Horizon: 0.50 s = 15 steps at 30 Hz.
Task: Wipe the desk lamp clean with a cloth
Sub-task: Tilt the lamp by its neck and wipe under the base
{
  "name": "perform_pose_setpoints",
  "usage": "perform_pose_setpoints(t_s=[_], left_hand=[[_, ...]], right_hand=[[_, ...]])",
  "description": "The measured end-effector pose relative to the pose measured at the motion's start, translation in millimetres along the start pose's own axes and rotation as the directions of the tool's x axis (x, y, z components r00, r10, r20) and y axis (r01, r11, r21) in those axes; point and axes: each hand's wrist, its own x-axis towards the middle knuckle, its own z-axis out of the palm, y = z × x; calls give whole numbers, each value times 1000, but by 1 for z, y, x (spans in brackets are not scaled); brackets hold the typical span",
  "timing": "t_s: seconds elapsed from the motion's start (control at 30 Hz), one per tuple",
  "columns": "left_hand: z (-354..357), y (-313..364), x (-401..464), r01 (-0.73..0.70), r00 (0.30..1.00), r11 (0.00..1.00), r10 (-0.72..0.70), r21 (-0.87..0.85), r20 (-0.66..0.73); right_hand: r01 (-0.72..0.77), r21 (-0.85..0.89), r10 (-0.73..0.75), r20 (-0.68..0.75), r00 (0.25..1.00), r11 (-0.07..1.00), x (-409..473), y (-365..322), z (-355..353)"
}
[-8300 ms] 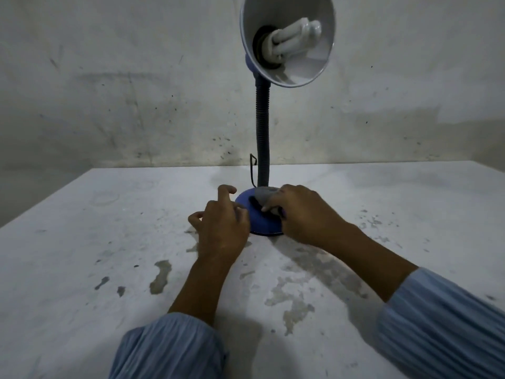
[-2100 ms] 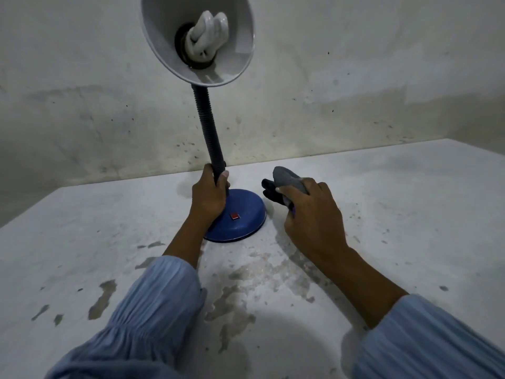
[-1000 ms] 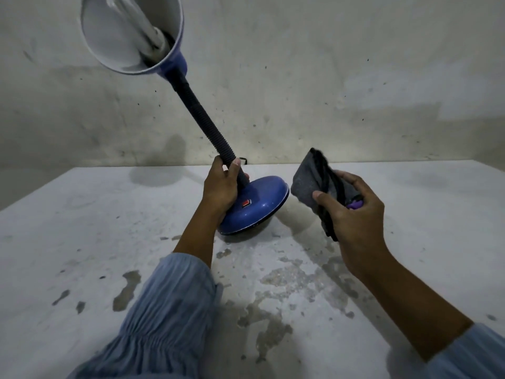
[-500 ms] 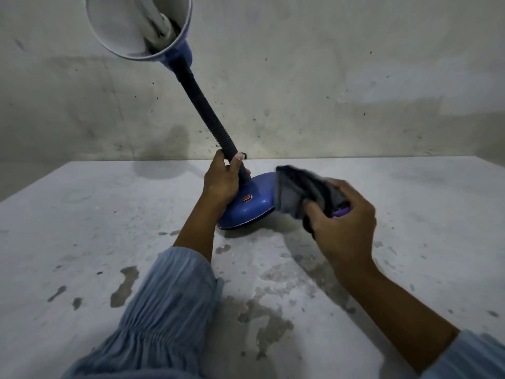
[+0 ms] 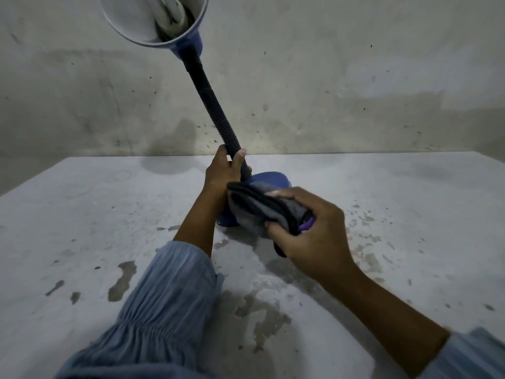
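A desk lamp with a dark ribbed neck [image 5: 216,110] leans to the left, its round blue base [image 5: 269,180] tipped up off the table. Its white-lined shade [image 5: 147,20] with a bulb inside is at the top left. My left hand [image 5: 224,170] grips the neck just above the base. My right hand [image 5: 308,231] holds a bunched grey and black cloth [image 5: 262,207] with a purple bit showing, and the cloth lies over the near side of the base, hiding most of it.
The white table [image 5: 82,214] has worn patches with peeled paint [image 5: 123,280] near its front. A stained wall [image 5: 355,77] runs along the table's far edge. My light blue sleeves fill the bottom of the view.
The lamp was tilted to the left with its base lifted. My right hand has brought the cloth from the base's right side onto the base. The shade has shifted right in view.
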Motion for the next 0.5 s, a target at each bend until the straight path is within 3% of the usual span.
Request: perform_pose_setpoints(t_s=[0.13, 0.2, 0.3, 0.4, 0.5], left_hand=[[-1, 2, 0, 9, 1000, 1000, -9, 1, -23], [-1, 2, -1, 27, 999, 999, -28, -32, -26], [-1, 2, -1, 26, 999, 999, -27, -31, -45], [0, 3, -2, 22, 998, 999, -24, -39, -57], [1, 4, -3, 12, 996, 1000, -15, -27, -92]], right_hand=[[-94, -32, 84, -239, 967, 995, 10, 13, -14], [-205, 75, 218, -264, 939, 976, 13, 19, -20], [-360, 358, 461, -257, 849, 862, 22, 23, -25], [-376, 642, 618, -197, 761, 668, 31, 25, -40], [-464, 724, 680, -9, 733, 510, 33, 29, -50]])
